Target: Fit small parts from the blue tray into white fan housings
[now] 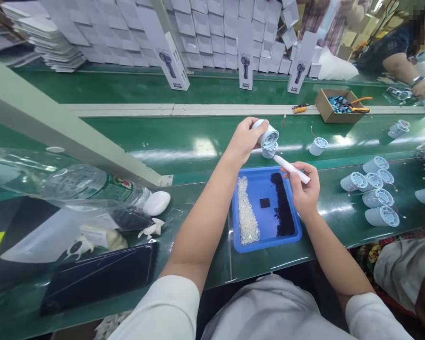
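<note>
My left hand [246, 139] grips a pale blue cylindrical fan housing [268, 135], tilted so its spoked end faces me. A second similar housing [269, 152] stands just below and behind it, partly hidden. Between the fingers of my right hand [305, 186] is a white pen-shaped tool [291, 168], its thin tip pointing up at the held housing; whether they touch I cannot tell. Under my forearms lies a blue tray [236, 231]. It carries small clear-white pieces [248, 217] along the left, small black pieces [284, 208] along the right and a black square [265, 203] between them.
Several more housings [381, 216] stand to the right. Beyond are a cardboard box [331, 107] of small parts and pliers, and printed cartons [245, 71]. A slanted metal post [74, 123], bagged bottle [92, 184] and dark tablet-like slab [99, 274] occupy the left. A co-worker's hand [421, 89] works far right.
</note>
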### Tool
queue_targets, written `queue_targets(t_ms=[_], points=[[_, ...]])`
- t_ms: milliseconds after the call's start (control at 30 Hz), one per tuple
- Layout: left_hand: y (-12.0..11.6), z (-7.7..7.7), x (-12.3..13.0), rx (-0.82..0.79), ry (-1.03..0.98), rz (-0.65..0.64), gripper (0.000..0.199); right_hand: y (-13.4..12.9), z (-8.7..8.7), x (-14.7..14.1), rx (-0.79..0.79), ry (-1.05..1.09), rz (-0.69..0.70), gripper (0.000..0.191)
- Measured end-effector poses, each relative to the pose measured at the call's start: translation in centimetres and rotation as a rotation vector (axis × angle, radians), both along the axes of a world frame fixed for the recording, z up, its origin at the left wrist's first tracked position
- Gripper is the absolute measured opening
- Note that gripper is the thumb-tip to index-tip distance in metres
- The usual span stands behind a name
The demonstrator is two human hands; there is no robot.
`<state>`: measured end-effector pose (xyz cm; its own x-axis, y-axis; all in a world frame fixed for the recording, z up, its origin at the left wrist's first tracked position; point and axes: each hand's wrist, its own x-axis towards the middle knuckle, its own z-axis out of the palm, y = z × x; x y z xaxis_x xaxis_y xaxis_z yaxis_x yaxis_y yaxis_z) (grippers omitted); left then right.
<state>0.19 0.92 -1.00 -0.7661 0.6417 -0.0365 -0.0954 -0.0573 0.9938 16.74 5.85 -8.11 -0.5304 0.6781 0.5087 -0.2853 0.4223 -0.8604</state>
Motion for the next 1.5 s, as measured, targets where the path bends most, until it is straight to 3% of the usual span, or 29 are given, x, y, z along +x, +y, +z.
queue_targets(t_ms=[600,733,867,1000,1200,1333,1500], points=[[0.2,0.6,2.2,-0.168,0.127,-0.134,0.022,0.5,-0.1,0.2,0.007,-0.053,-0.053,0.031],[0.6,0.5,2.8,-0.157,0.264,0.047,0.030,0.6,0.0,0.3,0.023,-0.187,-0.104,0.034],[1.2,0.2,4.0,-0.016,0.275,0.218,0.045,0.1,0.0,0.2,0.033,-0.391,0.062,0.035],[1.7,-0.4,5.5,0.123,0.226,0.299,0.051,-0.6,-0.4,0.3,-0.039,-0.346,0.101,0.044],[2.2,-1.6,6.1,0.391,-0.103,0.209,0.051,-0.7,-0.9,0.5,-0.249,-0.234,0.224,0.054],[2.3,-2.2,5.7,0.342,-0.090,0.150,0.035,0.0,-0.3,0.2,-0.364,-0.229,0.240,0.055],[1.8,-1.9,5.0,0.188,-0.091,-0.204,0.026,0.5,0.3,0.1,-0.378,-0.201,0.158,0.057]])
